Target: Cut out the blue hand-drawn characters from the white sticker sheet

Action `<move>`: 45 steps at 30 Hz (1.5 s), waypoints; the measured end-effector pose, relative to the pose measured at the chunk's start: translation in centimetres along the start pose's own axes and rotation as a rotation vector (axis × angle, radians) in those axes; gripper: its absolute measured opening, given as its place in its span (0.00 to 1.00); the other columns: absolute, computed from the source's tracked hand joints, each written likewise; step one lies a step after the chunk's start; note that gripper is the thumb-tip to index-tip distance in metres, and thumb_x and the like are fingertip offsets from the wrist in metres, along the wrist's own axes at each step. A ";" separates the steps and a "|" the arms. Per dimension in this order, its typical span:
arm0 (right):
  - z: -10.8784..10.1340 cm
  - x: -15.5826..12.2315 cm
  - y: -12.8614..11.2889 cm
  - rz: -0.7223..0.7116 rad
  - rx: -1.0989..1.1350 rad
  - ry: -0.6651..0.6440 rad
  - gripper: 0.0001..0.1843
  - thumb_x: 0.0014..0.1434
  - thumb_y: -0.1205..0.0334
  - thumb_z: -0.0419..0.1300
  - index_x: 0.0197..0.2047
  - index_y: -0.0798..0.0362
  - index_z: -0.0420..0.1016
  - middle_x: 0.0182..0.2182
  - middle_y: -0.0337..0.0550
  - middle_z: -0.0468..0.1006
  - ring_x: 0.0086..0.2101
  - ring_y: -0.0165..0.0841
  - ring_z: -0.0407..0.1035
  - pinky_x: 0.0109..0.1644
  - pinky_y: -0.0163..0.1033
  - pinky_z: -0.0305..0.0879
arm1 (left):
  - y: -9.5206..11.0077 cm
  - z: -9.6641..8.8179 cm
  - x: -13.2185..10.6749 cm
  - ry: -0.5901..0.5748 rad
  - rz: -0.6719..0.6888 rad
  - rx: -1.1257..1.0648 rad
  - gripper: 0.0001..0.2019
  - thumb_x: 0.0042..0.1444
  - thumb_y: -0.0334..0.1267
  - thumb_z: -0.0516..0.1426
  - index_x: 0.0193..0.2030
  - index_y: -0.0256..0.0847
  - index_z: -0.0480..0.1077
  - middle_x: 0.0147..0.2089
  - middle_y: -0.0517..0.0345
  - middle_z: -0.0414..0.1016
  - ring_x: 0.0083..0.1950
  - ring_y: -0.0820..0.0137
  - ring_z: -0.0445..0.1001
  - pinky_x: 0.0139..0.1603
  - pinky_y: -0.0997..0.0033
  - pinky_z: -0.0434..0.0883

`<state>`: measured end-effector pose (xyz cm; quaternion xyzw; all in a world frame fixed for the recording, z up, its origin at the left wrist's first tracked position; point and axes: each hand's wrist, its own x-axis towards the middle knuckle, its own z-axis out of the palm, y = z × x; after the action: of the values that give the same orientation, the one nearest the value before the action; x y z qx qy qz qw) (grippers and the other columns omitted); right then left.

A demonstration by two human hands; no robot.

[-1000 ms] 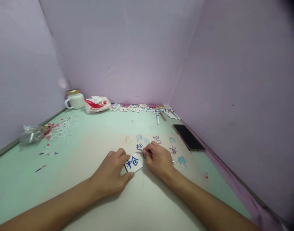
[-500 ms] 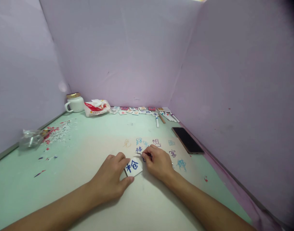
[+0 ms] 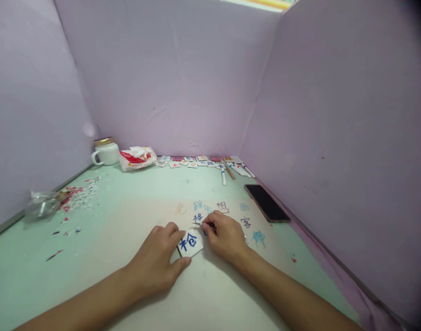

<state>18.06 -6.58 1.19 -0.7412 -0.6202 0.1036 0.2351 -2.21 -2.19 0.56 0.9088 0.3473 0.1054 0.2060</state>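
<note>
Two bare hands were seen low on the pale green table (image 3: pixel 134 193). A small white square tile with a blue character (image 3: pixel 190 242) was pinned flat between the fingers and thumb of the left hand (image 3: pixel 158 262). A thin pointed tool (image 3: pixel 204 225) was pinched in the closed right hand (image 3: pixel 226 236), its tip just beyond the tile, near the characters written on the table (image 3: pixel 224 212).

I saw soft, even light from overhead, with faint shadows under my forearms on the table (image 3: pixel 134 193). The view bent at its edges, darkened in the right corners, and looked slightly soft throughout.
</note>
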 end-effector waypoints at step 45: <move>-0.7 -0.4 -0.5 -0.001 0.021 -0.067 0.07 0.59 0.64 0.61 0.32 0.51 0.81 0.33 0.40 0.80 0.32 0.32 0.69 0.37 0.37 0.57 | 1.4 -0.9 0.2 -0.037 -0.135 0.045 0.19 0.55 0.48 0.58 0.50 0.40 0.75 0.48 0.49 0.72 0.47 0.55 0.68 0.54 0.52 0.64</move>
<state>17.82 -7.06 1.97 -0.7343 -0.6271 0.1346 0.2221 -1.57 -2.73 2.02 0.8895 0.4063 0.0666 0.1984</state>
